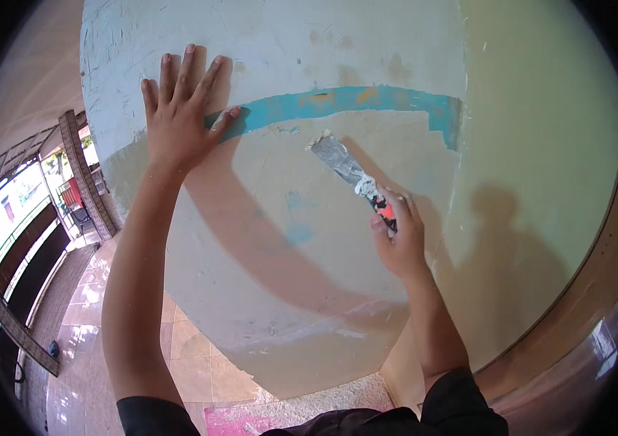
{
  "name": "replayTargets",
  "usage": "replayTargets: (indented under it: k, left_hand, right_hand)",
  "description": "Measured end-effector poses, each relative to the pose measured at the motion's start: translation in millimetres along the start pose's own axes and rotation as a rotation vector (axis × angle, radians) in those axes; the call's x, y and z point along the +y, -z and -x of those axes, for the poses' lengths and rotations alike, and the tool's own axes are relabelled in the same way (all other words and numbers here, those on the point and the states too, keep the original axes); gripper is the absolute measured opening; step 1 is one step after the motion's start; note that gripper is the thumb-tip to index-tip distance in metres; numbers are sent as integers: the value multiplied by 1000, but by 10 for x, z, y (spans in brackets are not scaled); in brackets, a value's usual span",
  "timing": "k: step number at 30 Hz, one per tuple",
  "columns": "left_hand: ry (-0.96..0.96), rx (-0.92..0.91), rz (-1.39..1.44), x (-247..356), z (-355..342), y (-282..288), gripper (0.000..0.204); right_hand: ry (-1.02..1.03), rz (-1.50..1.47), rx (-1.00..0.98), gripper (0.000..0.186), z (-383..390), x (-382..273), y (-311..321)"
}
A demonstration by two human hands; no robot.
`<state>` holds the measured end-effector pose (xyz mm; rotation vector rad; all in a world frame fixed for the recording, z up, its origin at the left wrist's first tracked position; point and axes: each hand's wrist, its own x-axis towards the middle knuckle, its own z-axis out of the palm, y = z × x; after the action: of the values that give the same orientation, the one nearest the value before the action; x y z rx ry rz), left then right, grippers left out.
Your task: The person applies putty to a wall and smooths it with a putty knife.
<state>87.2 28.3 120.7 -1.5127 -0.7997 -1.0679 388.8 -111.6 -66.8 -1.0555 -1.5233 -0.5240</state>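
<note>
**Scraper at a painted pillar, one hand braced above**

Seen from above the person's own arms, both reach up to a broad pillar (pixel 280 291) that fills the middle of the view. Its surface is patchy — pale cream filler below, whitish blue above, with a bright teal band (pixel 352 102) of old paint running across between them.

The left hand (pixel 182 116) lies flat on the pillar, fingers spread and open, its thumb touching the left end of the band. It holds nothing.

The right hand (pixel 396 236) is closed around the red handle of a scraper (pixel 356 178). The metal blade, caked with pale filler, points up and to the left, and its tip meets the pillar just below the band.

Lower left lies a glossy tiled floor (pixel 105 312), with a railing (pixel 11 247) and daylight beyond. A pink patch (pixel 232 421) shows on the floor at the pillar's foot.

What could go wrong, as a judgement: the blade is held at a slant on a curved surface, so a hard push could dig its corner in and gouge the fresh filler. A slip up and left would carry the edge toward the braced hand — the thumb lies nearest. Loose filler could also drop off the blade onto the floor.
</note>
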Motion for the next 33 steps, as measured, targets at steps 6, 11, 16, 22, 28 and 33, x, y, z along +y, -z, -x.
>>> replayTargets:
  k: [6,11,16,22,28,33]
  left_hand:
    - [-44,4,1,-82,-4,-10,60]
    - [-96,-32,9,-244,0,48,52]
    - [-128,-26,-69,-460,99,73,46]
    - [-122,7,-45,-273,7,138,45]
    - [-107,15,-8,-177,-132,235,45]
    - [-100,25,-27,-227,-139,223,44]
  right_hand:
    - [103,215,21,42,-661,358,346]
    - [228,357,-65,39,-1174,372,509]
    - [318,490,-99,39,-1441,423,611]
    - [417,571,-99,39,-1505,322,668]
    - [418,546,-100,41,-1481,262,638]
    - [338,545,-123,41,-1527,324,685]
